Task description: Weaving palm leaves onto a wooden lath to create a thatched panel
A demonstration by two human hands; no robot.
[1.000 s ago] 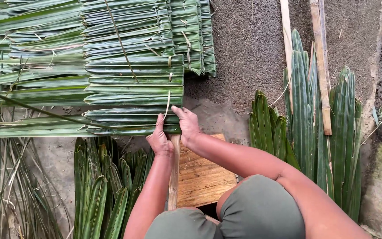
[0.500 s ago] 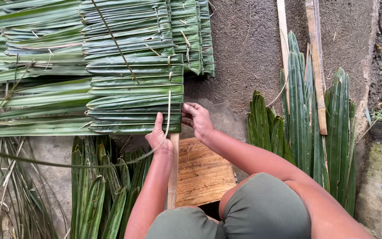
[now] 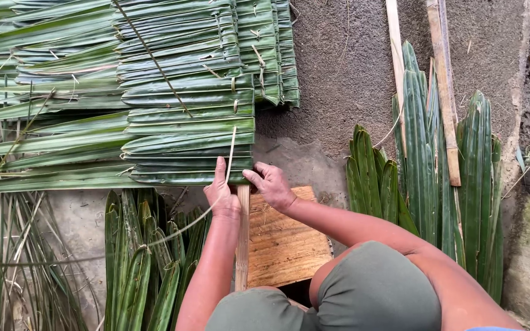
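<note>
A panel of folded green palm leaves (image 3: 185,122) lies on the ground, stitched along a pale bamboo stick (image 3: 242,245) that runs down toward me. My left hand (image 3: 224,193) presses flat on the panel's lowest leaf beside the stick. My right hand (image 3: 271,184) pinches the leaf edge at the stick's top. A thin pale strip (image 3: 231,150) stands up between my hands, and its long tail trails down to the left.
A square wooden board (image 3: 283,242) lies under my right forearm. Loose folded leaves (image 3: 142,263) lie at lower left, and a second bunch (image 3: 424,165) lies at right with two wooden slats (image 3: 443,86) over it. Concrete ground surrounds them.
My right hand has come back down from above the panel edge to the leaf at the stick. The thin strip now stands upright between my hands. My left hand has stayed put.
</note>
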